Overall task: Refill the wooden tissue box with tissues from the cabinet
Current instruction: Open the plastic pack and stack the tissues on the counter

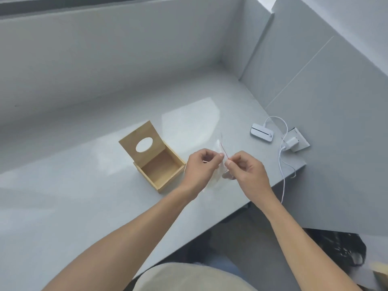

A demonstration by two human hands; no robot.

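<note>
Both arms reach out over the grey counter [84, 206]. I see the left hand [199, 166] and right hand [245, 171] pinching a clear wrapper [219, 148] with a thin red strip, hard to make out. Just left, near the counter's edge, the wooden box [156, 164] sits open and empty. A white charger [262, 132] lies well apart.

Over on the grey surface [84, 206], a small white device [262, 132] lies flat near the right wall. Just beside it, a white plug [292, 142] sits in the wall socket [300, 141], and a white cable [281, 164] loops from device to plug and trails off the edge.
</note>
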